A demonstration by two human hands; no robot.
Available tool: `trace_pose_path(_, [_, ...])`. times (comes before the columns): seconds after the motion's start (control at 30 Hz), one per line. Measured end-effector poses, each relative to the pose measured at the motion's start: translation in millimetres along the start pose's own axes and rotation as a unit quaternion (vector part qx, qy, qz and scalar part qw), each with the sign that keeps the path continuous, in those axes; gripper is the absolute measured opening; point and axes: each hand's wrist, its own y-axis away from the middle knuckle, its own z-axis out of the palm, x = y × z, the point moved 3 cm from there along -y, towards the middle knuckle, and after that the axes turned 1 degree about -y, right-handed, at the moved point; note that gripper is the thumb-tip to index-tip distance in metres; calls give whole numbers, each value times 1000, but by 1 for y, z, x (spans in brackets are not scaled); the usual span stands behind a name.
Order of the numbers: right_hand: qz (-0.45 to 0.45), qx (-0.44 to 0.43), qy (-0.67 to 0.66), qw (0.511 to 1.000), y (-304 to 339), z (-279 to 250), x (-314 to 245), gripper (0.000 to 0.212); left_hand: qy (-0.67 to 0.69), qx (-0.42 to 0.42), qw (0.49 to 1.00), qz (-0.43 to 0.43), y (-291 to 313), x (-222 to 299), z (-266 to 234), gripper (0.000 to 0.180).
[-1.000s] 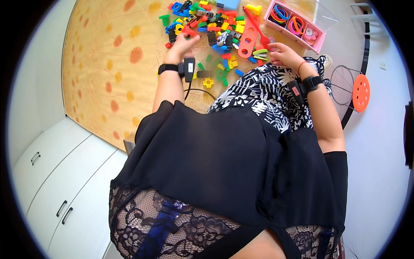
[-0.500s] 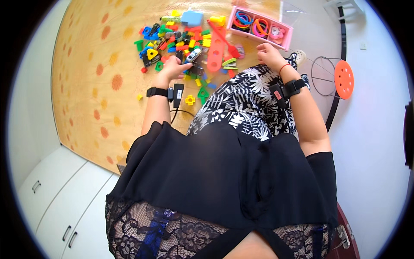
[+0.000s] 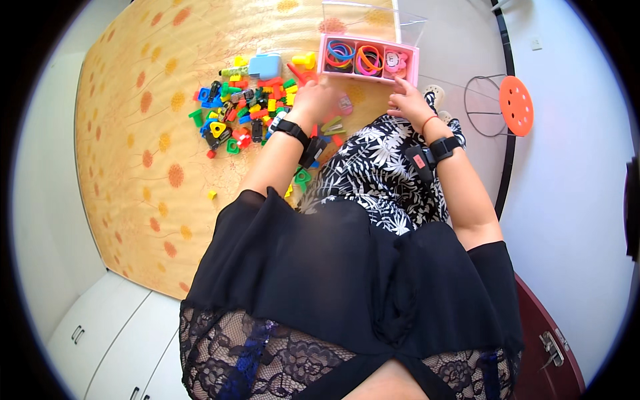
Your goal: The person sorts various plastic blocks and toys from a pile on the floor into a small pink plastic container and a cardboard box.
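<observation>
My left hand [image 3: 316, 103] is over the right side of a toy pile, smeared by motion; its fingers cannot be made out. A red toy piece [image 3: 304, 73] shows just beyond it, partly hidden by the hand. My right hand [image 3: 409, 105] is at the near edge of a pink box [image 3: 368, 77], its index finger stretched toward the rim and nothing seen in it. The box has three compartments: coloured hair ties [image 3: 341, 53], more hair ties [image 3: 369, 60], and a pink character-shaped item [image 3: 395, 61]. Its clear lid [image 3: 373, 21] stands raised behind.
Building blocks [image 3: 247, 110] of several colours lie heaped on the patterned yellow surface, with a light-blue box-shaped toy [image 3: 265, 66] behind. A yellow block [image 3: 212, 195] lies apart. An orange round stool [image 3: 516, 105] stands right on the floor. White cabinets [image 3: 87, 330] are at lower left.
My left hand has moved right, from the white toy car to the area near the pink box. My right hand has come closer to the box's near edge. The whole view has shifted.
</observation>
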Motion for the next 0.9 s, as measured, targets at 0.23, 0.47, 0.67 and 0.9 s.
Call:
trace_pose_path(0.23, [-30,-25,-23,999,9,-2,1,67,107,87,989,48,12,-51,26,26])
trace_pose_path(0.47, [-35,-54,-92,994,21,-8,-10,62,139,63,988,-14,34,-96,31,25])
trace_pose_path(0.67, [-103,-119,-64,985,3,0,39,53,152,5,980,-129,50,-97,50,30])
trace_pose_path(0.9, [-90,-218,68,969,5,9,61,53,245,34,942,-227,120,-102,50,38])
